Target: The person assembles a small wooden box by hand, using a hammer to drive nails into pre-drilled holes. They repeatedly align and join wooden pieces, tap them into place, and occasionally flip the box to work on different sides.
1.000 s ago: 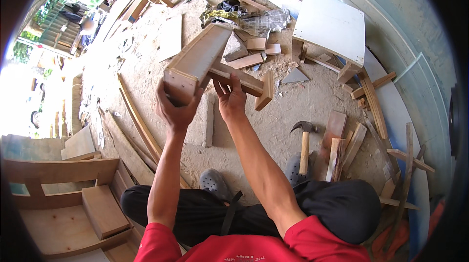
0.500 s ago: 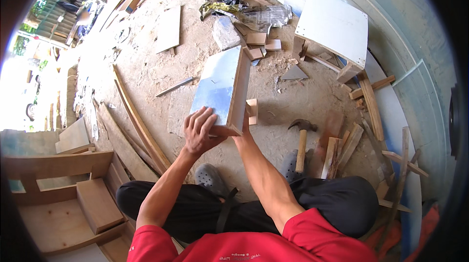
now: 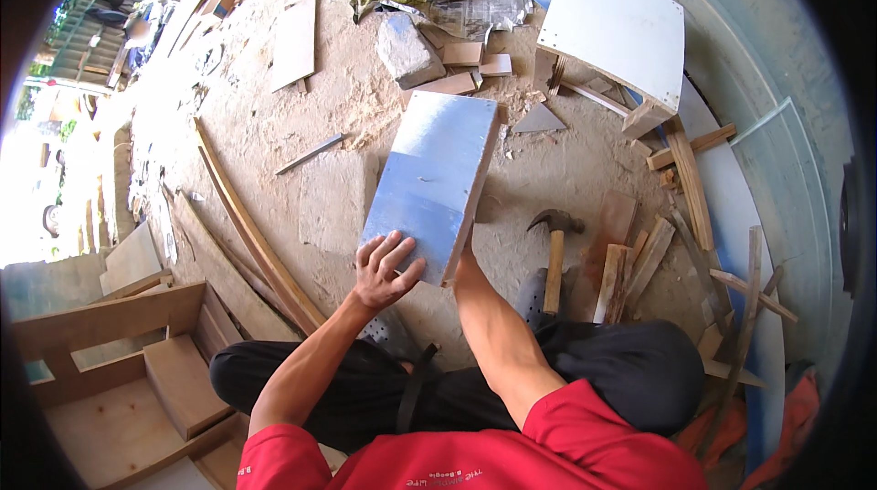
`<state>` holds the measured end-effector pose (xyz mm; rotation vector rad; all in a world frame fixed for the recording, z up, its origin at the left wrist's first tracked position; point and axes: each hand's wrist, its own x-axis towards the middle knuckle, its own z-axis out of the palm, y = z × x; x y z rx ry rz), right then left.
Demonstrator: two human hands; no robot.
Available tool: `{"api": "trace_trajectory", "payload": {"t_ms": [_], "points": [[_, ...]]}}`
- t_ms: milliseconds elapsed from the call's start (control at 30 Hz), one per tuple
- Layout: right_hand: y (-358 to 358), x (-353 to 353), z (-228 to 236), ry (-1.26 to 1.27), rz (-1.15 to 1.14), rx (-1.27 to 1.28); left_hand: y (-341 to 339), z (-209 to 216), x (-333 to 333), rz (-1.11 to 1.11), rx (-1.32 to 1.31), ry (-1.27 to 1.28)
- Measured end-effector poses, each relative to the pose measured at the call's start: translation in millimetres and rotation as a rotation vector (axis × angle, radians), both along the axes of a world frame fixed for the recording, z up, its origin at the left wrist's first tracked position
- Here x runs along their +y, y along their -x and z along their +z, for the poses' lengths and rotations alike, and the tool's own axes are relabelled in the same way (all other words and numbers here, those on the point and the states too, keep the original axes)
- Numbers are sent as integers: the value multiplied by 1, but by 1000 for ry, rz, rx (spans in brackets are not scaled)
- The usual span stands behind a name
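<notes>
A long narrow wooden box (image 3: 429,179) with a shiny blue-grey face tilts up in front of me, its near end toward my body. My left hand (image 3: 388,269) grips its near left corner, with the fingers spread over the face and the thumb toward the near edge. Behind the right side and underneath goes my right hand (image 3: 467,257), holding the box from below; its fingers are hidden. A claw hammer (image 3: 554,257) rests head up near my right foot, its wooden handle pointing toward me.
Wood offcuts (image 3: 644,262) lie beside the hammer. A white-topped box (image 3: 612,29) stands at the far right, with a glass sheet (image 3: 776,179) behind it. A stone block (image 3: 406,50) sits ahead, long planks (image 3: 251,225) on the left, and a wooden frame (image 3: 110,316) at lower left.
The box has turned so more of its blue-grey face shows and its side less. Its near end has come slightly toward me and right. Both hands stay on it; the view has shifted slightly.
</notes>
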<state>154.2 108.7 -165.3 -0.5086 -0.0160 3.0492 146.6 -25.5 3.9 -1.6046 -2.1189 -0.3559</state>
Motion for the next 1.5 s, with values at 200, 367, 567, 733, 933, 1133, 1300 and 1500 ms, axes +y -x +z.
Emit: {"api": "trace_trajectory", "payload": {"t_ms": [200,367,567,733,933,1133,1300,1500], "points": [[-9,18,4,-44,49,-23,-10,-7,5,12,53,6],[-19,48,30,-352,420,-225,-12,-1,-1,63,79,42],[-28,197,59,-835,707,-744,-20,3,29,29,96,17],[-10,159,198,-1450,449,-639,-26,-4,14,117,100,37],[6,109,219,-1417,259,-545,-35,5,24,136,57,57],[9,111,210,-1292,209,-419,-43,47,27,156,-216,192],[13,116,216,-1425,302,-417,37,80,34,527,-844,-120],[15,115,214,-1460,318,-461,110,59,57,566,-2118,-217]]}}
